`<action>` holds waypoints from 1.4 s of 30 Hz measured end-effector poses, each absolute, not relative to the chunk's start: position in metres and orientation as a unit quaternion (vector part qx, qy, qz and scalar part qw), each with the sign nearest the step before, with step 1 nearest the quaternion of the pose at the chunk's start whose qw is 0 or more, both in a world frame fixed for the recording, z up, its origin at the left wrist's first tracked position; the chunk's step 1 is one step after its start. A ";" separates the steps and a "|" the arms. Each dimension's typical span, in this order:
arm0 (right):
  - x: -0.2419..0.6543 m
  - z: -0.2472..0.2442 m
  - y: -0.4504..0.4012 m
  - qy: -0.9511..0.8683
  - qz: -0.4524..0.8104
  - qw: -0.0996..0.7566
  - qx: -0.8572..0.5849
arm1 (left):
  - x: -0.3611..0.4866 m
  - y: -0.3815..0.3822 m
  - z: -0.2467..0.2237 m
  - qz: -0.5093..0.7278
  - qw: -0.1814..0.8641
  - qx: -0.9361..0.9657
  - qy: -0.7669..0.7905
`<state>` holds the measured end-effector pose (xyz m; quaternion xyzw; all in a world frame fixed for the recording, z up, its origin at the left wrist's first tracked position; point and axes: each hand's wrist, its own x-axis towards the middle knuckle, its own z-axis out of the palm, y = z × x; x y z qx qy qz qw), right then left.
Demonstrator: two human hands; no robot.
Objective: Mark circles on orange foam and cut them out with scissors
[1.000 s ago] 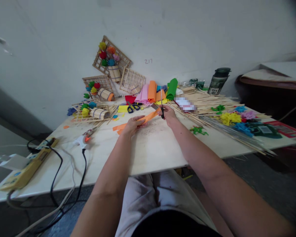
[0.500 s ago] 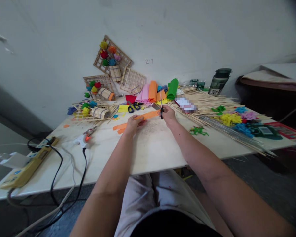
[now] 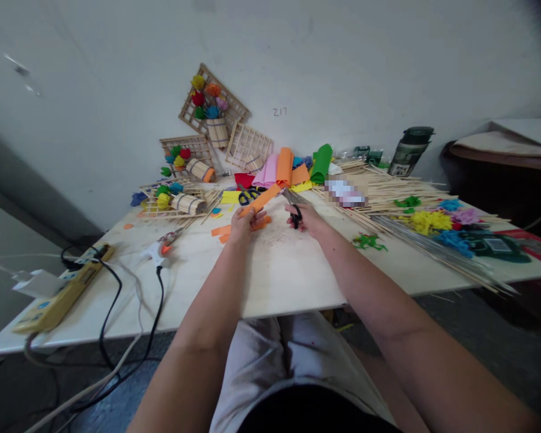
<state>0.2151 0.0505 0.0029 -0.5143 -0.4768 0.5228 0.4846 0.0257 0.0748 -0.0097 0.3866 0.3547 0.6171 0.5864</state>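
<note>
Between the fingers of my left hand (image 3: pixel 247 222) is an orange strip (image 3: pixel 262 199), slanting up to the right. My right hand (image 3: pixel 305 219) grips black-handled scissors (image 3: pixel 296 215), whose blades point up and left towards the strip's far end. Whether the blades touch the strip is too small to tell. More orange pieces (image 3: pixel 220 231) lie on the table beside and under my left hand. Behind the hands are a second pair of scissors (image 3: pixel 247 195), an orange roll (image 3: pixel 284 166) and a green roll (image 3: pixel 321 163).
Bamboo lattices with flowers (image 3: pixel 214 99) stand at the back left. A glue gun (image 3: pixel 155 254) and a power strip (image 3: pixel 63 294) with cables lie left. Thin sticks (image 3: pixel 388 186), a green figure (image 3: pixel 368 242), yellow fluffy pieces (image 3: pixel 430 222) and a dark bottle (image 3: pixel 411 150) are right.
The scissors have turned from upright to pointing up-left. The orange strip in my left hand now tilts upward instead of lying nearly level. The whole view has shifted slightly.
</note>
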 end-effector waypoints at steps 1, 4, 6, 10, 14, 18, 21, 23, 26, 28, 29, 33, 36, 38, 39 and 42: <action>0.216 0.002 0.050 -0.487 0.531 0.471 -0.509 | 0.025 0.075 -0.010 0.621 0.588 0.380 0.352; 0.218 0.000 0.049 -0.515 0.550 0.437 -0.492 | 0.024 0.076 -0.010 0.628 0.596 0.364 0.343; 0.219 0.000 0.049 -0.530 0.559 0.420 -0.480 | 0.024 0.075 -0.009 0.627 0.602 0.358 0.340; 0.220 0.001 0.048 -0.539 0.563 0.417 -0.468 | 0.025 0.075 -0.009 0.615 0.612 0.357 0.345; 0.220 -0.002 0.048 -0.548 0.563 0.420 -0.455 | 0.026 0.076 -0.012 0.594 0.624 0.374 0.343; 0.219 -0.003 0.048 -0.544 0.565 0.431 -0.447 | 0.026 0.078 -0.015 0.579 0.628 0.382 0.352; 0.219 -0.002 0.047 -0.531 0.570 0.431 -0.455 | 0.026 0.078 -0.015 0.575 0.624 0.386 0.361; 0.218 -0.001 0.047 -0.527 0.569 0.429 -0.462 | 0.027 0.077 -0.014 0.573 0.624 0.386 0.364; 0.218 -0.001 0.047 -0.527 0.568 0.428 -0.466 | 0.028 0.076 -0.013 0.570 0.625 0.383 0.371; 0.218 0.000 0.047 -0.526 0.566 0.428 -0.469 | 0.029 0.074 -0.012 0.568 0.625 0.382 0.375; 0.217 0.000 0.047 -0.526 0.564 0.429 -0.471 | 0.029 0.074 -0.011 0.568 0.624 0.383 0.376; 0.217 0.000 0.047 -0.524 0.560 0.430 -0.475 | 0.030 0.072 -0.009 0.566 0.625 0.383 0.378; 0.216 0.000 0.047 -0.520 0.561 0.433 -0.478 | 0.030 0.072 -0.010 0.565 0.625 0.383 0.379; 0.216 -0.001 0.047 -0.517 0.562 0.433 -0.478 | 0.030 0.073 -0.011 0.563 0.625 0.387 0.378; 0.216 -0.001 0.048 -0.518 0.562 0.433 -0.478 | 0.030 0.073 -0.011 0.562 0.625 0.390 0.376; 0.216 -0.002 0.049 -0.520 0.560 0.433 -0.478 | 0.030 0.074 -0.012 0.561 0.626 0.394 0.371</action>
